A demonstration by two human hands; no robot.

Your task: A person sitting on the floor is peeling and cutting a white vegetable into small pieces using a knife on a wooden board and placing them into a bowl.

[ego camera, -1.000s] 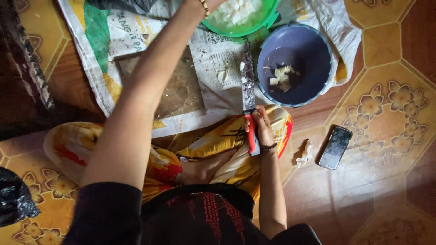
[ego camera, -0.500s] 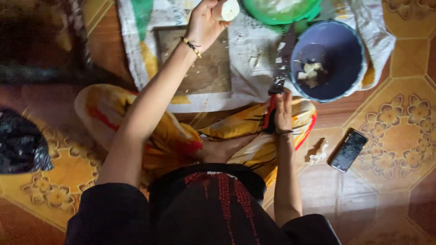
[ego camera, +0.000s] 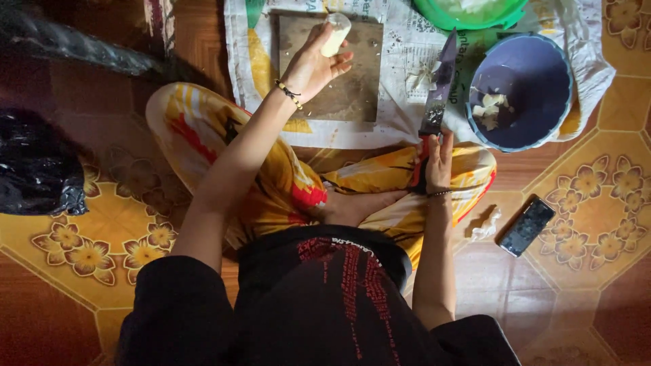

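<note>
- Left grip (ego camera: pixel 315 64) is clamped on a pale root piece (ego camera: pixel 336 34), held just above the board (ego camera: pixel 352 88).
- Right grip (ego camera: pixel 437 159) is closed round the knife (ego camera: pixel 437 88), blade pointing away.
- The piece looks peeled, smooth, cream-white, cylindrical; likely firm, light and slippery, best pinched mid-length.
- A blue bowl (ego camera: pixel 542 68) sits right of the knife.

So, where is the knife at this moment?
In the head view the knife is right of centre, its handle in the right hand over the knee, its blade pointing up between the wooden board and the blue bowl.
</note>
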